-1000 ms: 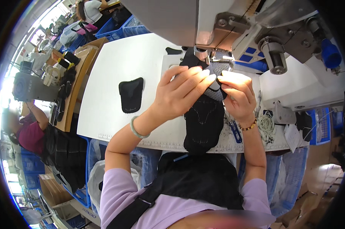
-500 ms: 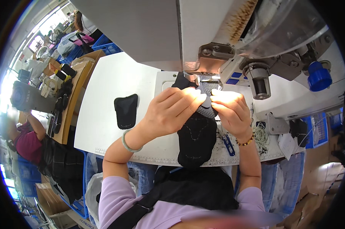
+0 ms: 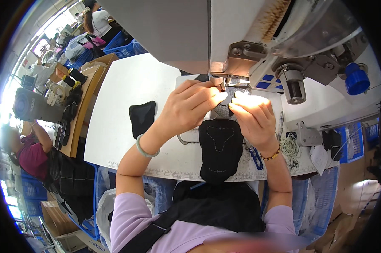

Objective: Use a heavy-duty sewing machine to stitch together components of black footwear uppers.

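Observation:
Under the lit head of a white sewing machine (image 3: 258,59), my left hand (image 3: 188,105) and my right hand (image 3: 256,120) pinch a small grey textured fabric piece (image 3: 222,111) from its two sides, fingertips close together. That piece adjoins a black fabric piece (image 3: 220,154), which lies toward me on the table and carries light stitch lines. My fingers hide part of the join and the needle area. A second black fabric piece (image 3: 142,119) rests flat to the left of my left hand.
Blue-handled thread snips (image 3: 255,158) and a tangle of pale cord (image 3: 290,145) lie right of my right wrist. A ruler strip (image 3: 173,173) runs along the table's near edge. Left stands a wooden bench (image 3: 86,114) with spools; a co-worker (image 3: 32,152) sits beyond.
Both hands, still pinching the grey piece, have slid slightly away from me under the machine head. My view has also shifted a little.

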Tool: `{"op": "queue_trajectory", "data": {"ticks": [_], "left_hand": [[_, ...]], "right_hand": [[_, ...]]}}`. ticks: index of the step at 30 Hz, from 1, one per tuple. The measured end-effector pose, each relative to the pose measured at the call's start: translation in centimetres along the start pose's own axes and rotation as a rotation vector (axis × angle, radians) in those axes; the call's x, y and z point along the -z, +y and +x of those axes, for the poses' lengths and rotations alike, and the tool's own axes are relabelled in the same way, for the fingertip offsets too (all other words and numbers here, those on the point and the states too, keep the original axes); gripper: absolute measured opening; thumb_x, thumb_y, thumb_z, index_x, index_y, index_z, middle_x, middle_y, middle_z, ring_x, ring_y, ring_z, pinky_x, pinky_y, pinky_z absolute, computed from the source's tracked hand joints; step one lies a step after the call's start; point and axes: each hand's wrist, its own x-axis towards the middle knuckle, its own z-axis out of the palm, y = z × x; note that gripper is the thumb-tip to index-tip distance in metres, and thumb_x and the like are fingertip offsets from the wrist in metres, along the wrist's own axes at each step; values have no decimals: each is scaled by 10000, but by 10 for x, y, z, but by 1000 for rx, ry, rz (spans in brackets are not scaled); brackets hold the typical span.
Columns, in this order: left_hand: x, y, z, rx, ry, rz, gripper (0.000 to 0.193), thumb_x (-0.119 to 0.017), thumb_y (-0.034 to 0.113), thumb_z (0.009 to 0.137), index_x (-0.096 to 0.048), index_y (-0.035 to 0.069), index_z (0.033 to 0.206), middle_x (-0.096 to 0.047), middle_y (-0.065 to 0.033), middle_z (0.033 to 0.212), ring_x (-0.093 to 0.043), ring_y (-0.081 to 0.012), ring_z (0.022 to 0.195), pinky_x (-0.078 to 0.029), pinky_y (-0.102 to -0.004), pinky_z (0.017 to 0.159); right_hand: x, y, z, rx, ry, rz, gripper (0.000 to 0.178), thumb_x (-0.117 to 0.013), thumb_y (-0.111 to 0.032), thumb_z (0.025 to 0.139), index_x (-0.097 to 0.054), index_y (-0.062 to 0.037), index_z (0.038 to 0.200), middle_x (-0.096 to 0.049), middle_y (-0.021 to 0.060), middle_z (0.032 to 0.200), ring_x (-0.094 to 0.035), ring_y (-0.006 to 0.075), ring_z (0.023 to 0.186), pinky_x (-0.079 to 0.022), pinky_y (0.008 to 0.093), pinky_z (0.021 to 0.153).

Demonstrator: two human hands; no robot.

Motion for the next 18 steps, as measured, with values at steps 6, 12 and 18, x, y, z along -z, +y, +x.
{"op": "queue_trajectory", "data": {"ticks": [6,12,18], "left_hand": [[-10,-10,-7,114,79,-162,300,-619,-49,660,-644,56,940,-649,-46,957,-619,-220,931,-482,-346,839],[-22,-10,-10,306,185,-301,288,-643,-122,638,-661,41,875,-666,-51,944,-611,-218,863,-496,-313,733],[-24,-11,-11,361,220,-332,253,-659,-121,650,-681,33,849,-671,-51,933,-612,-221,845,-502,-305,711]], "right_hand": [[-9,-10,5,-20,27,-59,244,-679,-64,740,-664,-58,984,-611,19,988,-601,150,892,-423,275,778],[-16,-6,4,-75,47,-90,248,-697,-83,748,-669,-88,994,-606,-2,987,-582,130,845,-420,280,764],[-19,-1,-2,-90,69,-104,287,-733,-116,739,-670,-120,1019,-600,-19,1029,-538,124,809,-409,287,732]]}}
